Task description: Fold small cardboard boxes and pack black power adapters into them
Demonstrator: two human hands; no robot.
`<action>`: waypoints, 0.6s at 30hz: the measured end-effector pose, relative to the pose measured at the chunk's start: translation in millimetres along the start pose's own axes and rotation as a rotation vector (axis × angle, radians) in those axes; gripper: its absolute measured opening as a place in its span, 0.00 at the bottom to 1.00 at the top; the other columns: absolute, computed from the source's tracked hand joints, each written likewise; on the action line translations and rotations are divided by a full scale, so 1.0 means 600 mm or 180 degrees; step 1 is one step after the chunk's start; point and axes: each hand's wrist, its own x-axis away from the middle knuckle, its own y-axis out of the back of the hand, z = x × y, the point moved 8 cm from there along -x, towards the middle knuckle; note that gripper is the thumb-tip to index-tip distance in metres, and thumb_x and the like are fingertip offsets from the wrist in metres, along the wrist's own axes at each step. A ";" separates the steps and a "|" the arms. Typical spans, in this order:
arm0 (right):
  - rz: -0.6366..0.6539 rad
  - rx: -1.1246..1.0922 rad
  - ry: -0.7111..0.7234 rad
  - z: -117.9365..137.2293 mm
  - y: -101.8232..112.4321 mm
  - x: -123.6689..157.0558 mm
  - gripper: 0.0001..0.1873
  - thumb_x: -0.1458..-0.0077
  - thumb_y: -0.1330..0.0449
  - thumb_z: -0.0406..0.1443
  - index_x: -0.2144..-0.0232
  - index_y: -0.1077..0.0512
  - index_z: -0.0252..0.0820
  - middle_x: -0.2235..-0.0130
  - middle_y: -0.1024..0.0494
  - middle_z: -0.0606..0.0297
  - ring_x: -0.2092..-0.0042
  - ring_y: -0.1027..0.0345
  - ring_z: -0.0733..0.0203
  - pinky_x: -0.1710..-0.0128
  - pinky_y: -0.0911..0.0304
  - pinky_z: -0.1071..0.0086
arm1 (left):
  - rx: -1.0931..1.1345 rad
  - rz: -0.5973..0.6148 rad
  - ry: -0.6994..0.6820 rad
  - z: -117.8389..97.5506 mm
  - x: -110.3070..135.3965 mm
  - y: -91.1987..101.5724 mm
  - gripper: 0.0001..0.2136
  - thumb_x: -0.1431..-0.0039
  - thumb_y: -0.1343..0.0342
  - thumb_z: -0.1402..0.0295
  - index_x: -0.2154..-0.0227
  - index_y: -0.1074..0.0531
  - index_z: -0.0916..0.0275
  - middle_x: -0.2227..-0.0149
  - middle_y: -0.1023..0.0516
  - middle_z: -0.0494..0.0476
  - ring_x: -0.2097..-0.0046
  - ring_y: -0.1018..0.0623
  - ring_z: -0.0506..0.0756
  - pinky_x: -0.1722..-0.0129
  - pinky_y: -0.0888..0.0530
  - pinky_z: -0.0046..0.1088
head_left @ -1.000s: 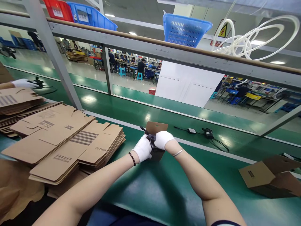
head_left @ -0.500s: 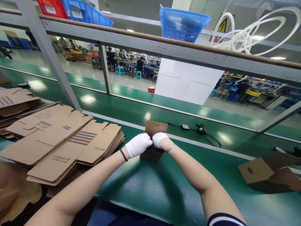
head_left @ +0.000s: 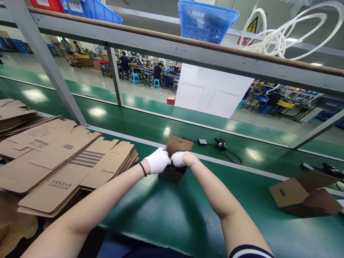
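A small brown cardboard box [head_left: 172,175] stands upright on the green belt, its lid flap [head_left: 179,144] raised at the back. My left hand [head_left: 158,161], in a white glove, is closed at the box's left upper edge and appears to grip the cardboard there. My right hand [head_left: 179,159], also gloved, is curled over the opening with the fingers pointing down and left. The fingertips of both hands nearly meet. Something dark shows between them, too small to name. The gloves hide most of the box's inside, so what the right fingers hold cannot be made out.
Stacks of flat cardboard cartons [head_left: 91,157] lie at left. Another open box [head_left: 290,193] sits at right. A black device with a cable [head_left: 220,144] lies on the far belt [head_left: 139,118]. Overhead, a shelf rail [head_left: 161,44] carries a blue basket [head_left: 205,23] and coiled white tubing [head_left: 279,41].
The view has shifted slightly. My right hand has moved a little left and lower over the box opening, while my left hand stays at the left edge. The black device and cable have moved left along the belt.
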 end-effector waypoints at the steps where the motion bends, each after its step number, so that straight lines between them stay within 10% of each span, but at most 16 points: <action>1: -0.0025 -0.0032 -0.0002 0.001 0.004 0.005 0.11 0.48 0.40 0.30 0.63 0.20 0.40 0.60 0.18 0.57 0.60 0.23 0.55 0.63 0.33 0.69 | 0.0009 0.0029 -0.0037 -0.003 0.005 0.000 0.09 0.55 0.43 0.77 0.72 0.20 0.61 0.74 0.22 0.61 0.67 0.26 0.59 0.63 0.37 0.38; 8: -0.1420 -0.0083 -0.0839 0.005 -0.003 0.128 0.25 0.32 0.64 0.36 0.44 0.33 0.45 0.46 0.25 0.56 0.49 0.28 0.53 0.53 0.33 0.62 | -0.0188 0.0040 0.0337 -0.026 0.026 -0.001 0.05 0.54 0.43 0.74 0.78 0.22 0.66 0.80 0.25 0.64 0.65 0.27 0.63 0.60 0.36 0.43; 14: -0.2336 -0.0488 -0.0839 0.010 -0.104 0.172 0.18 0.41 0.45 0.33 0.48 0.30 0.45 0.43 0.28 0.60 0.57 0.25 0.56 0.62 0.31 0.68 | 0.0070 0.0059 0.0251 -0.017 0.012 0.035 0.06 0.52 0.41 0.77 0.77 0.21 0.60 0.77 0.23 0.59 0.59 0.27 0.62 0.44 0.44 0.52; 18: -0.2386 -0.0171 -0.0738 0.023 -0.109 0.152 0.15 0.41 0.44 0.31 0.52 0.27 0.42 0.52 0.24 0.57 0.60 0.27 0.56 0.63 0.33 0.68 | 0.0461 0.0655 0.0102 -0.002 -0.035 0.037 0.10 0.55 0.39 0.81 0.83 0.23 0.60 0.77 0.21 0.59 0.65 0.25 0.59 0.52 0.34 0.42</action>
